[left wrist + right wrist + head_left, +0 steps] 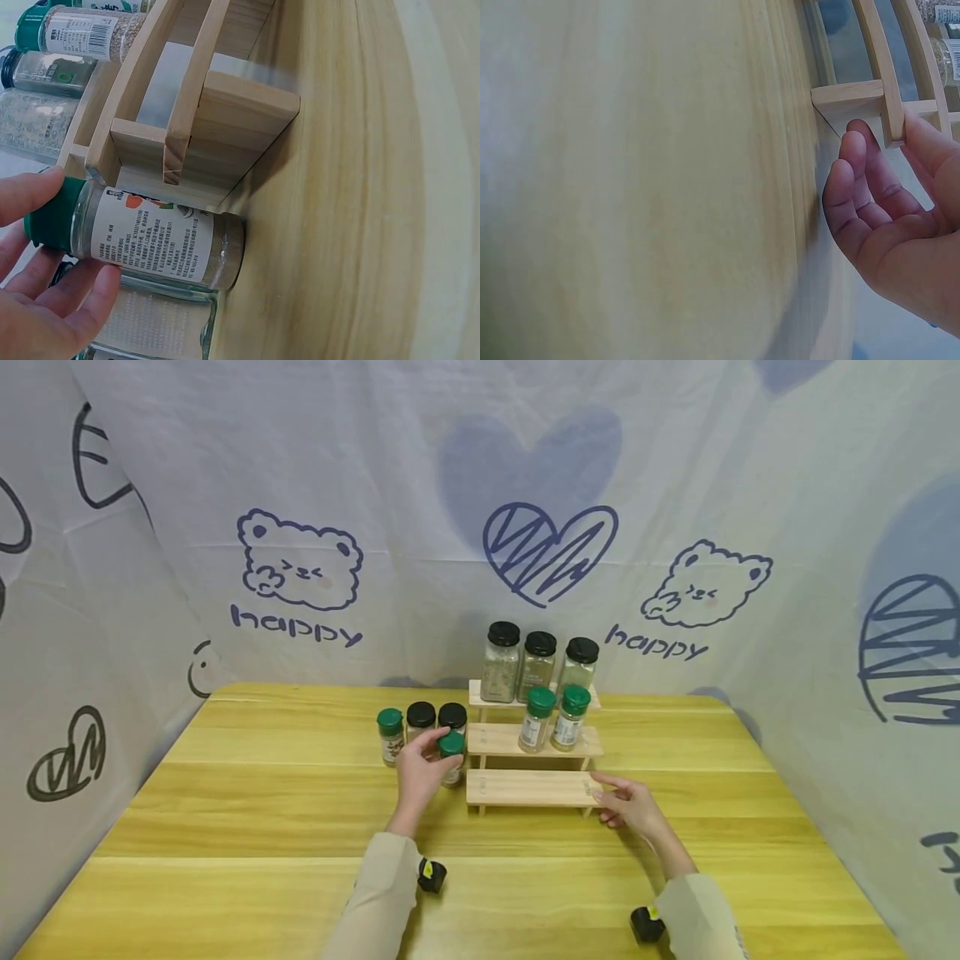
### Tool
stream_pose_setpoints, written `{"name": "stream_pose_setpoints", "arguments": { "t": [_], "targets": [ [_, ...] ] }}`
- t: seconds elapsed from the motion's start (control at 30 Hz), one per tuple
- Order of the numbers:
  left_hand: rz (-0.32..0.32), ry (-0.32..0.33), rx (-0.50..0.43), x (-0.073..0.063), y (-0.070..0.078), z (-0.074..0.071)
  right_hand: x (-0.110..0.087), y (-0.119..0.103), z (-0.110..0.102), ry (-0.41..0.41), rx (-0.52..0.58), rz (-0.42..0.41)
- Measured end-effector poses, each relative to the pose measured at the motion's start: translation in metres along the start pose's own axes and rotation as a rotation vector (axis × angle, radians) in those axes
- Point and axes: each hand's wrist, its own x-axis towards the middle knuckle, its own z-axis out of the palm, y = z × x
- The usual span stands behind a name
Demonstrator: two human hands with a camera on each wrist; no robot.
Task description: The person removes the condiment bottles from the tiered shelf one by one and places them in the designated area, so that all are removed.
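In the head view my left hand (422, 768) holds a green-capped spice jar (451, 745) by its cap, left of the wooden spice rack (532, 787). The left wrist view shows thumb and fingers around the green cap (56, 216); the jar stands upright on the table, its printed label (154, 236) in view. At the right end of the rack's lowest step, my right hand (630, 806) grips the board's end. Seen from the right wrist, the thumb lies along the board end (891, 124) and the other fingers curl beside it.
Beside the held jar stand two black-capped jars (421, 713) (452, 714) and another green-capped jar (391, 739). Three black-capped jars (537, 664) occupy the top step, two green-capped jars (533, 731) the middle one. A printed cloth (420, 485) hangs behind the wooden table (247, 793).
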Motion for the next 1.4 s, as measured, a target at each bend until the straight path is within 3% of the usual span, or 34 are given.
{"name": "stream_pose_setpoints", "arguments": {
  "t": [0.6,1.2,1.4],
  "targets": [
    [-0.018,-0.016,-0.059,-0.003,0.003,-0.005,-0.003,-0.001,0.001,0.001,0.007,-0.006],
    [0.033,0.096,-0.021,-0.015,0.007,-0.008,-0.002,0.001,0.001,0.007,0.015,0.002],
    [0.042,0.101,-0.037,-0.018,0.007,-0.007,-0.001,0.001,0.002,0.008,0.012,0.002]
  ]
}}
